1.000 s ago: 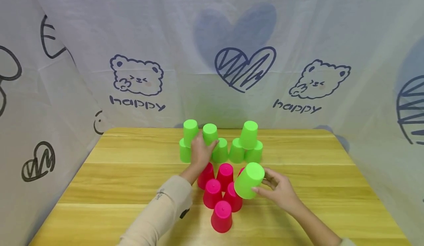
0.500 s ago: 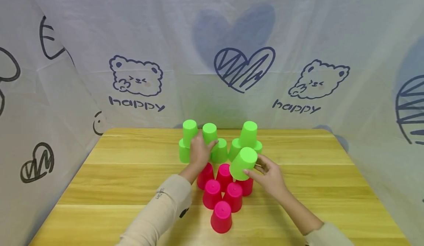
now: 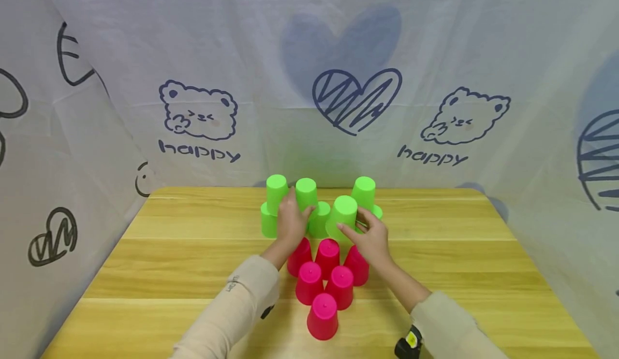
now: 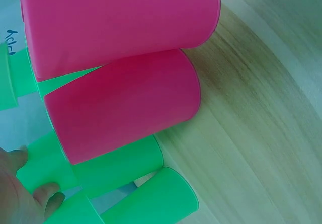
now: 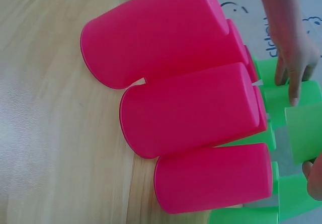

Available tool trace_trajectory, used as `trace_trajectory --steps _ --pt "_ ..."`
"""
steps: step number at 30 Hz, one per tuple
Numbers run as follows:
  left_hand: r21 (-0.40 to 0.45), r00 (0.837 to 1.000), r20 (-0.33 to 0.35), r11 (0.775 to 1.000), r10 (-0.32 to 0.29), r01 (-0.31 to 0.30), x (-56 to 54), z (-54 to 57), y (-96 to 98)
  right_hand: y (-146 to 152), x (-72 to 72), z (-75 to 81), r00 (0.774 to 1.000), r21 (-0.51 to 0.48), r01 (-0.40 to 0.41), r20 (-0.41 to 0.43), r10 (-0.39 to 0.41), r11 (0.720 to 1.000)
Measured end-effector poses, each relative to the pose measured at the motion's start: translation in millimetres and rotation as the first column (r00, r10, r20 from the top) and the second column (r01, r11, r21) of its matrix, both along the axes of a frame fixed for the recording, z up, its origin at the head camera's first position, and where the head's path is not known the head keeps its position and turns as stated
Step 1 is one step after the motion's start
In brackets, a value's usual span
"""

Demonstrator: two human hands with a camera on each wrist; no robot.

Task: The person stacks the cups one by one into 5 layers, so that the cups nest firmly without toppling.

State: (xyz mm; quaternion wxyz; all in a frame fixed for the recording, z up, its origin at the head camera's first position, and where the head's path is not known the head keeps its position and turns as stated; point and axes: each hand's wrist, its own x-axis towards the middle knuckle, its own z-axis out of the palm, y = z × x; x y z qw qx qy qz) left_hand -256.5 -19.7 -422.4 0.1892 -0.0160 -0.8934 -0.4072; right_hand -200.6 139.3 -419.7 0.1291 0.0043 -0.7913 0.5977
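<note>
My left hand (image 3: 292,222) holds an upside-down green cup (image 3: 306,191) in the upper row at the back; in the left wrist view thumb and fingers lie around that cup. Left of it another upper green cup (image 3: 276,189) rests on a lower one (image 3: 268,222). My right hand (image 3: 372,235) grips a second upside-down green cup (image 3: 342,214) by its side, near the lower green cup (image 3: 320,220). This held cup hides part of the lower row behind it. At the right, an upper green cup (image 3: 364,189) stands on lower ones, partly covered.
Several upside-down red cups stand in a triangle in front of the green ones, its front cup (image 3: 322,317) towards me. They are close beneath both forearms. The wooden table (image 3: 193,273) reaches back to a printed white curtain (image 3: 271,149).
My right hand has carried its green cup away from me and to the left, from over the red cups to the green rows. My left hand stays almost still on its cup.
</note>
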Motion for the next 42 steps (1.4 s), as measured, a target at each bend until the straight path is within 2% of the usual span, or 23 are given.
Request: trace_trajectory --steps 10,15,21,25,29,34,42 --pt "-0.016 1.0 -0.02 1.0 0.005 -0.006 1.2 -0.7 -3.1 -17 -19.2 -3.7 0.994 -0.029 0.103 -0.022 -0.104 0.994" --pt "-0.021 0.999 -0.038 1.0 -0.005 0.004 2.0 -1.0 -4.0 -26 -24.5 -4.5 0.988 -0.005 0.149 -0.031 -0.149 0.989" --pt "-0.019 0.999 -0.041 1.0 -0.01 0.009 2.2 -0.9 -4.3 -36 -31.3 -5.6 0.976 0.027 0.204 -0.083 -0.201 0.979" --pt "-0.014 0.998 -0.056 1.0 -0.017 0.016 2.3 -1.8 -4.5 -39 -37.0 -7.4 0.97 0.057 0.234 -0.082 -0.229 0.97" --pt "-0.014 0.997 -0.075 1.0 -0.022 0.021 2.6 -2.8 -4.3 -40 -40.1 -8.1 0.963 0.079 0.266 -0.072 -0.26 0.961" --pt "-0.023 0.995 -0.093 1.0 -0.017 0.014 2.9 -3.4 -3.4 -42 -43.1 -9.0 0.948 0.086 0.312 -0.098 -0.303 0.946" --pt "-0.035 0.995 -0.093 0.999 -0.02 0.016 3.3 -5.4 -2.6 -44 -45.5 -11.3 0.936 0.12 0.345 -0.119 -0.332 0.931"
